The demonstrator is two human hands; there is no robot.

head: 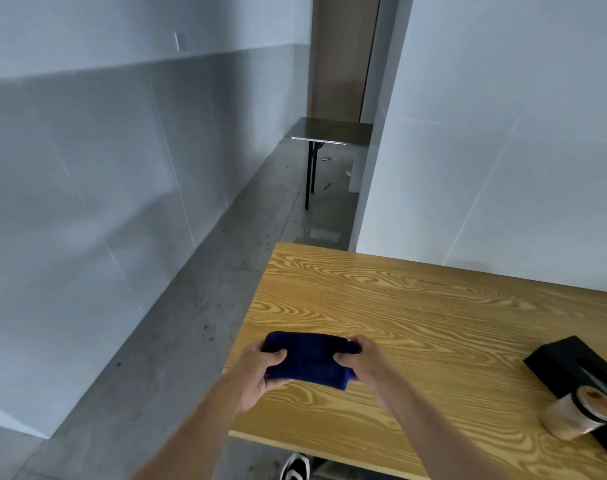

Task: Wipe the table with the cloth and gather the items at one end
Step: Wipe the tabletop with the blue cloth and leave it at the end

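A folded dark blue cloth [309, 358] lies near the left end of the wooden table [416, 306]. My left hand [260, 375] grips its left side and my right hand [359, 358] grips its right side, thumbs on top. At the table's right stand a black tissue box [572, 372] and a lidded coffee cup [579, 415] that leans against the box.
The table's left edge drops to a grey concrete floor [177, 358]. A white wall [503, 150] runs behind the table. A small folding table [329, 131] stands farther off in the passage. A shoe [295, 467] shows below the near edge.
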